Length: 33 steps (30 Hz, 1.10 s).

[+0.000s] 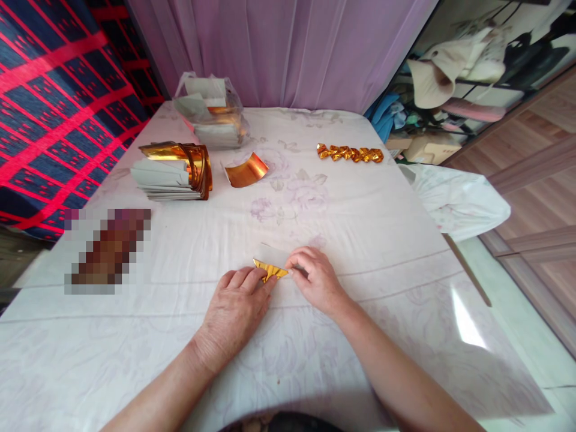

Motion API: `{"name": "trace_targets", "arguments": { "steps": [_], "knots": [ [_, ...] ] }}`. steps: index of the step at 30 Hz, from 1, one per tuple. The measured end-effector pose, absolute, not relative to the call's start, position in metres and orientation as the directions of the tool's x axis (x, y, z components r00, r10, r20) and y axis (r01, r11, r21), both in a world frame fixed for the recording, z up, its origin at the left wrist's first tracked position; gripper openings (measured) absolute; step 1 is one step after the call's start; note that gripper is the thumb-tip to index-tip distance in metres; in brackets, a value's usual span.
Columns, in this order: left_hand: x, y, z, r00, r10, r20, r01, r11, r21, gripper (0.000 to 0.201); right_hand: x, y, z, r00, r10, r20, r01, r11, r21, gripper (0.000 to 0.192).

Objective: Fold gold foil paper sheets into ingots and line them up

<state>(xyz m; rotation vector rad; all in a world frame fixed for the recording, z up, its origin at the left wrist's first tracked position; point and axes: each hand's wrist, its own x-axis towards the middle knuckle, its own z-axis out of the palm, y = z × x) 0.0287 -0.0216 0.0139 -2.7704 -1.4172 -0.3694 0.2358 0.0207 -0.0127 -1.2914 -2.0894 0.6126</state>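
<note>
Fingers of the left hand [236, 303] lie almost flat and together, their tips pressing down on the near-left end of a small folded piece of gold foil paper [270, 270] whose white backing shows behind it. Across from them, the right hand [317, 279] is curled, knuckles raised, its fingertips pinching the right end of the same piece against the white floral tablecloth [360, 216]. Both forearms come in from the near edge and angle toward each other, so the hands meet just short of the middle of the table, palms down, wrists low. The foil piece sits between the two sets of fingertips, partly covered by them.

Well beyond the hands, at the far left, stands a stack of gold-and-white foil sheets [173, 171], with a single curled gold sheet [246, 169] just beside it. Behind those is a clear plastic bag of more sheets [211, 111]. To the far right lies a row of twisted gold foil pieces [350, 153]
</note>
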Motion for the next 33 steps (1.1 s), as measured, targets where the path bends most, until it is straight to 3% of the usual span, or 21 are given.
{"name": "trace_targets", "arguments": {
  "steps": [7, 12, 16, 25, 33],
  "knots": [
    [0.029, -0.022, 0.013, 0.561, 0.801, 0.211, 0.804, -0.587, 0.091, 0.029, 0.229, 0.012, -0.005, -0.380, 0.842, 0.382, 0.699, 0.532, -0.477, 0.024],
    [0.029, -0.022, 0.012, 0.566, 0.795, 0.218, 0.800, -0.593, 0.087, 0.031, 0.221, 0.006, -0.002, -0.359, 0.867, 0.346, 0.646, 0.498, -0.579, 0.019],
    [0.026, -0.021, 0.010, 0.569, 0.787, 0.241, 0.789, -0.604, 0.111, 0.032, 0.219, 0.006, -0.005, -0.364, 0.887, 0.285, 0.670, 0.462, -0.582, 0.016],
    [0.005, -0.015, 0.003, 0.593, 0.761, 0.262, 0.689, -0.648, 0.324, 0.027, 0.214, 0.004, -0.008, -0.332, 0.904, 0.269, 0.705, 0.427, -0.567, 0.011],
    [0.003, -0.016, 0.001, 0.617, 0.734, 0.284, 0.675, -0.679, 0.290, 0.029, 0.211, 0.003, -0.007, -0.330, 0.913, 0.238, 0.739, 0.407, -0.537, 0.010]
  ]
}}
